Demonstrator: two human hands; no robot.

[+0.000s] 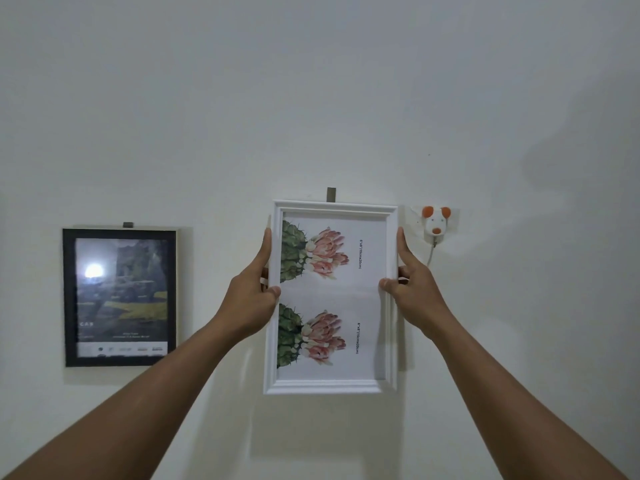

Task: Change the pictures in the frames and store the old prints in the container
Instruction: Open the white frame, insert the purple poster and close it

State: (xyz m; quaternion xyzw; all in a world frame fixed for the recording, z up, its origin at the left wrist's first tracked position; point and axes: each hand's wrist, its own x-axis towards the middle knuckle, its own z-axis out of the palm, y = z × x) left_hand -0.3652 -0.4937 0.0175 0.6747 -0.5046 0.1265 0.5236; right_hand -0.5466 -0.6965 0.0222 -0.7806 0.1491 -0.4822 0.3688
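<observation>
white frame (330,384) between left hand (250,299) and right hand (415,293), each clamped on a side

The white frame (330,384) with a cactus picture (349,292) is upright at the wall (311,98). The black frame (68,299) hangs left.

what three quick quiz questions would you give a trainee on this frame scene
1. True or false: the left hand and right hand both hold the white frame by its side edges.
2. What is on the wall just right of the white frame? A clock; B animal-shaped hook; C mirror.
3. Fill in: the black frame hangs to the ____ of the white frame.
Key: 1 true; 2 B; 3 left.
</observation>
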